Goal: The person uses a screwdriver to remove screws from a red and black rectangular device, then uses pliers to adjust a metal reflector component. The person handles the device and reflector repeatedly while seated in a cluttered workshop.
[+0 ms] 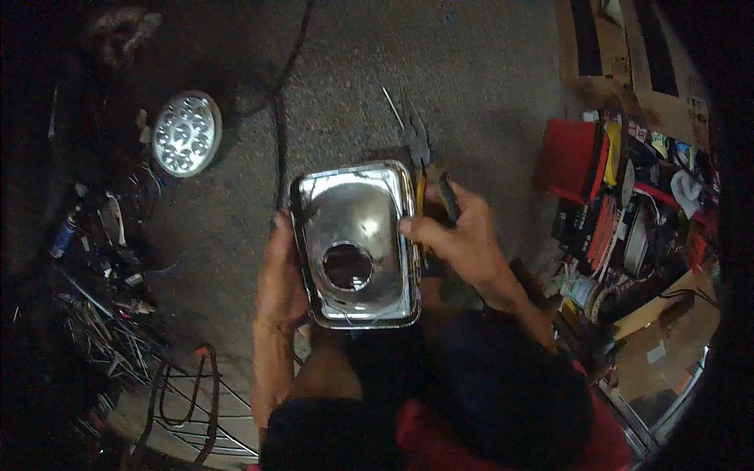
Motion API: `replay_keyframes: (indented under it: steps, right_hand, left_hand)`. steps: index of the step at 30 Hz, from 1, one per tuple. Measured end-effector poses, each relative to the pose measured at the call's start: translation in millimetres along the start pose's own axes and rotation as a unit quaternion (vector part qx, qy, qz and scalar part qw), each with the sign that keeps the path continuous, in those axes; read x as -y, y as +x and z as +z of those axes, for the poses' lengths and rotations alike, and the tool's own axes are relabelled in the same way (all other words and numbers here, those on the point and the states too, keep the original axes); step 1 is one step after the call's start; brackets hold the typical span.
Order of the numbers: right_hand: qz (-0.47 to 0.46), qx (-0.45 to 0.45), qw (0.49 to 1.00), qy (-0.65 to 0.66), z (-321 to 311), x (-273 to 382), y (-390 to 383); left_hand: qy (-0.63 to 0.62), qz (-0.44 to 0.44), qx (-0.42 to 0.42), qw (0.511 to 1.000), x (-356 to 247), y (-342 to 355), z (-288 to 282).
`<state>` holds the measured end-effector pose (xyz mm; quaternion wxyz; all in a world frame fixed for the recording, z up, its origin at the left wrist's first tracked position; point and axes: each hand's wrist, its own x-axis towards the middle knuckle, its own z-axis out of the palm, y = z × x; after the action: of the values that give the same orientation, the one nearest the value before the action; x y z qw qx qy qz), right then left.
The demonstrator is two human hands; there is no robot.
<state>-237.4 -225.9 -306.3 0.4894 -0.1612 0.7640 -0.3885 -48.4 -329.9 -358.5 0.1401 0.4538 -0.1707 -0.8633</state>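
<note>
In front of me is a shiny rectangular metal headlight reflector shell (365, 220) with rounded corners and a round hole low in its bowl. My left hand (280, 271) grips its left edge, with most fingers hidden behind the metal. On the opposite side, my right hand (463, 235) has its thumb on the rim. A pair of pliers (448, 196) with dark and yellow handles is held in the same hand. Grey jaws show just beyond the shell's top right corner. Beside them a thin rod (393, 108) lies at a slant; its lower end is unclear.
A round multi-LED lamp (187, 135) glows at the left. Loose tools and metal bits (106, 322) are heaped below it, near a wire rack (188, 408). On the right are a red box (575, 161), packed supplies, a spool (601, 302) and cardboard (664, 353). A dark cable (280, 141) crosses the floor.
</note>
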Motion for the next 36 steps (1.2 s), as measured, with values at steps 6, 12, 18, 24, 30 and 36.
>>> replay_keyframes:
  steps: [6, 12, 18, 24, 30, 36]
  right_hand:
    - [0.058, -0.076, 0.994, 0.060, -1.8, 3.4, -3.6]
    - [0.062, -0.106, 0.988, 0.096, -11.9, -2.9, 6.0]
    - [0.031, -0.110, 0.988, 0.101, -11.1, -11.1, 8.4]
    - [0.027, -0.105, 0.987, 0.116, -10.8, -13.4, 6.2]
    - [0.046, -0.092, 0.985, 0.140, -8.9, -9.2, 2.7]
    - [0.005, -0.106, 0.987, 0.116, 2.1, -5.1, 0.4]
  left_hand:
    - [-0.090, -0.050, 0.070, 0.992, -0.4, -1.6, -15.0]
    - [-0.181, -0.029, 0.092, 0.979, 7.7, -4.4, -29.2]
    - [0.075, 0.043, 0.014, 0.996, 5.7, -7.7, 0.1]
    - [0.169, 0.103, -0.014, 0.980, 6.6, -7.3, 4.0]
    - [0.190, 0.160, -0.076, 0.966, 11.3, -0.3, 0.8]
    - [0.234, 0.199, -0.101, 0.946, 14.3, 1.2, -1.3]
